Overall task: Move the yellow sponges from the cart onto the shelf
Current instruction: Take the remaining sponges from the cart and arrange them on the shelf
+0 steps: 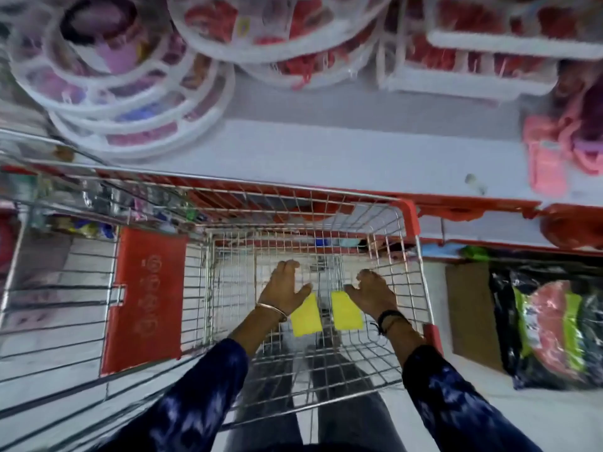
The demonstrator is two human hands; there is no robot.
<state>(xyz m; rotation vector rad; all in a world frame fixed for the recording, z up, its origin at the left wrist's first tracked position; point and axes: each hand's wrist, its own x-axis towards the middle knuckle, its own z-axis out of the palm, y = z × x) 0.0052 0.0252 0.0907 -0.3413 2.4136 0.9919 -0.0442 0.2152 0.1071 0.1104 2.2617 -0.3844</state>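
Sponges, two of them, yellow, down inside the wire cart (385, 223), side by side with a narrow gap between, near the cart's floor. Left sponge (306, 316) under the thumb side of the left hand (283, 287), its far end covered by the palm. Right sponge (346, 310) likewise tucked under the right hand (375, 293) at its far end. Hard to tell whether either sponge is truly pinched or only touched: fingers bent downward, thumbs turned inward toward each other, undersides hidden. Not flat or widely spread, not fisted either; grip proper cannot be judged.

Both arms reaching down into the cart from its near edge, wrists roughly level, backs of the hands up. Thin bangle (272, 308) on the left wrist, dark band (390, 316) on the right. Dark blue patterned sleeves (199, 396) ending short of the wrists.

Beyond the cart's far rim, pale shelf (326, 151) with a red front edge, round white packaged goods (124, 79) at its back. Red panel (146, 298) left of the cart's basket.
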